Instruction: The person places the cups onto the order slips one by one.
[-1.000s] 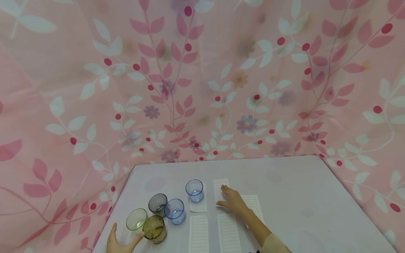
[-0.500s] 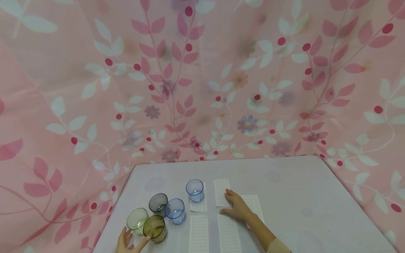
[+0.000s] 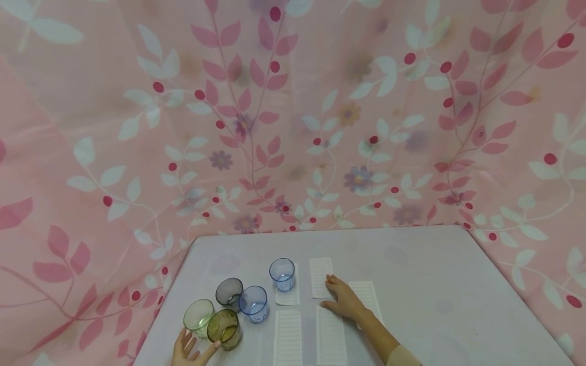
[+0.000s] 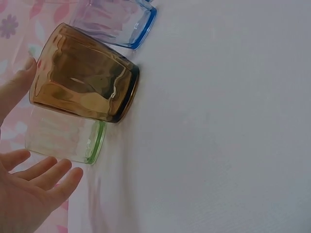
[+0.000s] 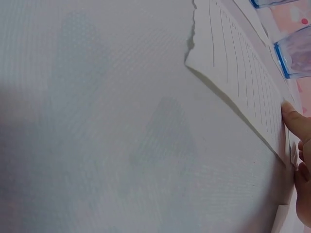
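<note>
Beside the olive-amber glass (image 3: 224, 329) my left hand (image 3: 188, 352) is spread, thumb near the glass and fingers by the pale green glass (image 3: 199, 316). In the left wrist view the thumb (image 4: 22, 82) lies by the amber glass's rim, with the fingers loosely extended under the green glass. My right hand (image 3: 345, 300) rests among lined paper strips, fingertips at the back strip (image 3: 321, 277). Its thumb (image 5: 295, 119) touches the edge of a torn-edged lined strip (image 5: 243, 73) in the right wrist view; the other fingers are partly out of frame there.
A grey glass (image 3: 229, 294) and a blue glass (image 3: 253, 303) stand close behind the amber one. Another blue glass (image 3: 282, 274) stands on a paper strip (image 3: 287, 299). More strips lie at the front (image 3: 288, 338) and right. A pink floral curtain (image 3: 293, 127) surrounds the white table (image 3: 448, 295).
My left hand has moved right, closer to the amber and green glasses, its fingers turning inward. The right hand has drawn back slightly from the back strip. The glasses have stayed put.
</note>
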A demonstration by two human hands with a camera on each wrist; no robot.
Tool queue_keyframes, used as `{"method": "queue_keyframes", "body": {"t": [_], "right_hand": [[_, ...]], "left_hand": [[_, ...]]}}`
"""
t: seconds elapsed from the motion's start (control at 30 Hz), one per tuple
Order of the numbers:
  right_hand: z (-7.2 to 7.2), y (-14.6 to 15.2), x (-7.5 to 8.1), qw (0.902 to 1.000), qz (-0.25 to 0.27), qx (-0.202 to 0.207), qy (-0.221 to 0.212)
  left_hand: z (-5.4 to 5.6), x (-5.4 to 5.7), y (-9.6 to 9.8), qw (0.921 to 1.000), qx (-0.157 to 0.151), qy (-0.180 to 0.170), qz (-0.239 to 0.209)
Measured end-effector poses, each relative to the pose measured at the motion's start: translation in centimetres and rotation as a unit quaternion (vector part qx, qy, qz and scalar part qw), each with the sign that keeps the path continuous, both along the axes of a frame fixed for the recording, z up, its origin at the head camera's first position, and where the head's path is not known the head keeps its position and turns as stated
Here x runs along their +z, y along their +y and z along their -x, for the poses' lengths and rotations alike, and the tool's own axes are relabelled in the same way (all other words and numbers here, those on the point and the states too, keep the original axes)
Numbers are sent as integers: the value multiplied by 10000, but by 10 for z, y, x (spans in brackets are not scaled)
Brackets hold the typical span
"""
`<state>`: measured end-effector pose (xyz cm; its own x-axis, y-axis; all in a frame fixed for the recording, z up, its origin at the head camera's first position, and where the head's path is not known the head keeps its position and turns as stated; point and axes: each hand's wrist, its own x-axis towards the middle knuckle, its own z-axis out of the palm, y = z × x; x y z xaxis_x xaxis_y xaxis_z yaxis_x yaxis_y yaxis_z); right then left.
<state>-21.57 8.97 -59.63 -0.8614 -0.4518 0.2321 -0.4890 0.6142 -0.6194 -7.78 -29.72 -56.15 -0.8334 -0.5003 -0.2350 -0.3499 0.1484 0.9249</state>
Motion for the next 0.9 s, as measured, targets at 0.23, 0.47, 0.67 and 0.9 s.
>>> {"method": "queue_keyframes", "body": {"t": [0.23, 0.47, 0.67, 0.9], "right_hand": [[-3, -2, 1, 9996, -191, -190, 18], [-6, 0, 2, 9997, -247, -65, -54], [-9, 0, 1, 9995, -286, -98, 64], [-9, -1, -5, 9990, -276, -249, 268]], "left_hand": [[1, -7, -1, 9997, 142, 109, -178], [-3, -19, 4, 9967, 741, 321, -58], [-2, -26, 9, 9942, 954, 478, 144], [1, -31, 6, 9957, 803, 326, 318]]}}
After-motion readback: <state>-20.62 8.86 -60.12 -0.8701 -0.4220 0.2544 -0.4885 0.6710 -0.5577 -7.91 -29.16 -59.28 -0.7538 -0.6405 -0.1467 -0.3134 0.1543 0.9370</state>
